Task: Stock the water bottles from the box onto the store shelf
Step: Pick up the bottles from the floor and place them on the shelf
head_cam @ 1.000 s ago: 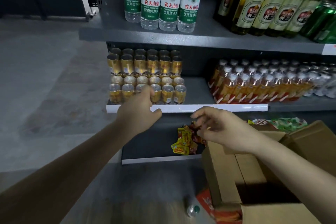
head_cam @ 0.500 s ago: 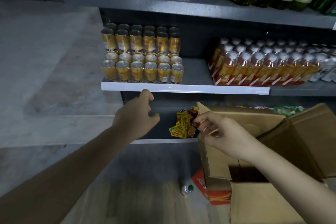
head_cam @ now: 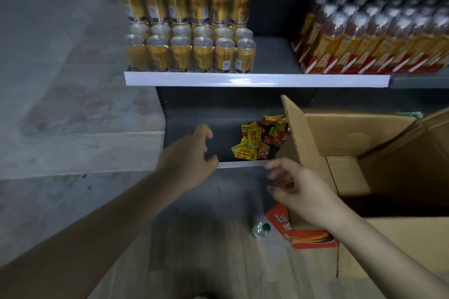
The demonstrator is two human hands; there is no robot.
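Both hands are empty, fingers loosely spread. The left hand hovers before the bottom shelf. Below the right hand fingertips, a green-capped water bottle lies on the floor beside the open cardboard box. This bottle seems not yet stocked.

Gold cans — sachets below (loose)

At frame centre, the middle shelf carries stacked gold cans at upper left and orange bottles at upper right; the bottom shelf below holds snack packets; a box and bottle sit on the floor
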